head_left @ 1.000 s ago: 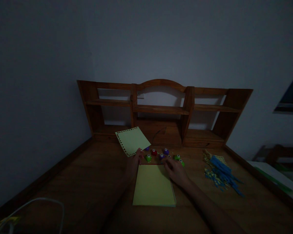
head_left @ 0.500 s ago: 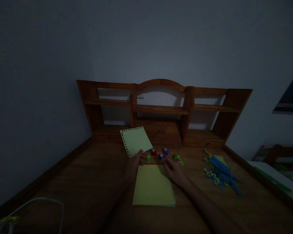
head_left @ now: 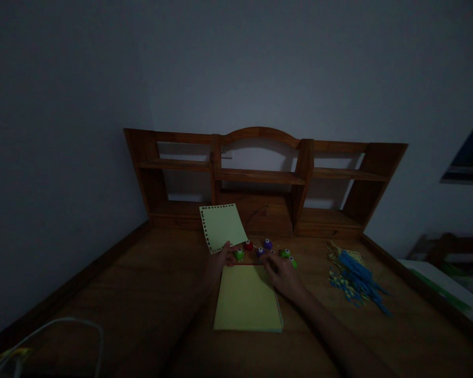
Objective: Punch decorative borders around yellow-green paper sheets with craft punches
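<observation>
My left hand pinches the lower corner of a pale yellow sheet of paper, which is raised and tilted. Dark holes or marks run along the sheet's top and left edges. Close to the left fingertips stands a small green one-eyed figure. My right hand is closed, its fingertips at a purple one-eyed figure; what they hold, if anything, is hidden. Between the hands and nearer to me lies a stack of yellow paper, its right edge beside the right hand.
A red figure, another purple one and green ones stand behind the stack. Blue and yellow paper scraps are piled at right. A wooden shelf unit lines the back. A white cable lies front left.
The sheet in my left hand has swung slightly to the right and stands a little more upright. My right hand has hardly moved, and the figures and paper stack are where they were.
</observation>
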`<state>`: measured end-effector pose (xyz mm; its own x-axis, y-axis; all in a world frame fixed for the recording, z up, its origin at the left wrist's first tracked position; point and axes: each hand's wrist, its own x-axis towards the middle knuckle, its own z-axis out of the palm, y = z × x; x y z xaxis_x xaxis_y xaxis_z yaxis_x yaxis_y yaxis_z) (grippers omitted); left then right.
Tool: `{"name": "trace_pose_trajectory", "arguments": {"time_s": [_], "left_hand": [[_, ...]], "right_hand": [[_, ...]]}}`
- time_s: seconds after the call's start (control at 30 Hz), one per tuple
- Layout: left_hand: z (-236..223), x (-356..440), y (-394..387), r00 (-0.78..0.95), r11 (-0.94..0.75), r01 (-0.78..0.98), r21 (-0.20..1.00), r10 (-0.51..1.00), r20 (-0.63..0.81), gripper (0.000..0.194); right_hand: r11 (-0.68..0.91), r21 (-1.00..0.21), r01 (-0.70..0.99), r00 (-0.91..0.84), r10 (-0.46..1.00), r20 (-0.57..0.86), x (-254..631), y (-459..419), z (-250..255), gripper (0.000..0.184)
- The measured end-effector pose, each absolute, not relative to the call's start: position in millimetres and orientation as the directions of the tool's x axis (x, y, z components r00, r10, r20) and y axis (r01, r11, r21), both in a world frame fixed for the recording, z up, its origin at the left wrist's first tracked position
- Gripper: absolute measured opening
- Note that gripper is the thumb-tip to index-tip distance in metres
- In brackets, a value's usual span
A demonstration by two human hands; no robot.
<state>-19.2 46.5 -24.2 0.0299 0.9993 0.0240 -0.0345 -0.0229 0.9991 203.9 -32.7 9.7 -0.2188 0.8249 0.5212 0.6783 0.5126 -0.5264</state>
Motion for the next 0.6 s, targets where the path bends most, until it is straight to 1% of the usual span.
{"name": "trace_pose_trajectory", "arguments": {"time_s": [0.17, 0.3, 0.47, 0.6], "left_hand": [[-24, -18, 46, -0.021, 0.034, -0.063, 0.997, 0.999, -0.036, 0.060], [-17, -18, 40, 0.048, 0.033, -0.073, 0.997, 0.998, -0.030, 0.063], [-7, -16, 32, 0.106, 0.141, -0.131, 0.981, 0.986, -0.127, 0.061], [-8, -14, 34, 0.161, 0.199, -0.221, 0.955, 0.973, -0.165, 0.053]], "right_hand": [[0.519, -0.522, 0.677, -0.218, 0.819, 0.531, 204, -31, 9, 0.023], [0.514, -0.530, 0.675, -0.220, 0.825, 0.521, 204, -31, 8, 0.023], [0.517, -0.539, 0.665, -0.213, 0.823, 0.526, 204, -31, 7, 0.023], [0.513, -0.542, 0.666, -0.214, 0.827, 0.520, 204, -30, 7, 0.023]]}}
